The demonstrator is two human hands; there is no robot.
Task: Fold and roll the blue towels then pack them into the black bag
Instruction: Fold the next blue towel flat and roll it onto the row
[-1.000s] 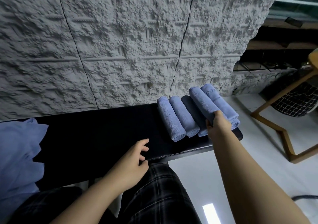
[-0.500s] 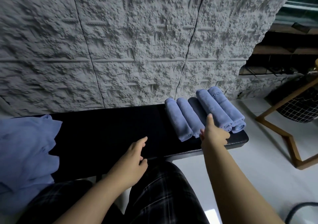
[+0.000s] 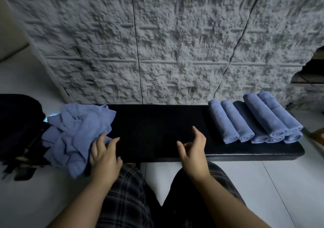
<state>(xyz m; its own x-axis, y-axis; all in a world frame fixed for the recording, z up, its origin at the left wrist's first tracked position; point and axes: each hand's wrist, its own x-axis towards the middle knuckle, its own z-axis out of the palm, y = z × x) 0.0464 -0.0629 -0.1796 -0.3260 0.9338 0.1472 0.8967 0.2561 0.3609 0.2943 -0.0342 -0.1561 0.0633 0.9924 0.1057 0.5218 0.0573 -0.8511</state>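
Note:
Several rolled blue towels [image 3: 252,120] lie side by side at the right end of the black bench [image 3: 157,127], with two rolls stacked on top. A crumpled heap of unfolded blue towels [image 3: 73,134] covers the bench's left end. My left hand [image 3: 104,156] rests at the heap's right edge, fingers spread and touching the cloth. My right hand [image 3: 192,147] hovers over the bench's middle, fingers relaxed and holding nothing, well left of the rolls. The black bag [image 3: 17,122] sits at the far left beside the heap.
A rough grey textured wall [image 3: 157,43] stands right behind the bench. White tiled floor [image 3: 263,184] lies in front and to the right. My legs in dark plaid trousers [image 3: 126,201] are under the bench's front edge.
My right hand has let go of the top rolled towel and come back to the bench's middle. My left hand has moved left to the crumpled heap. The view has swung left.

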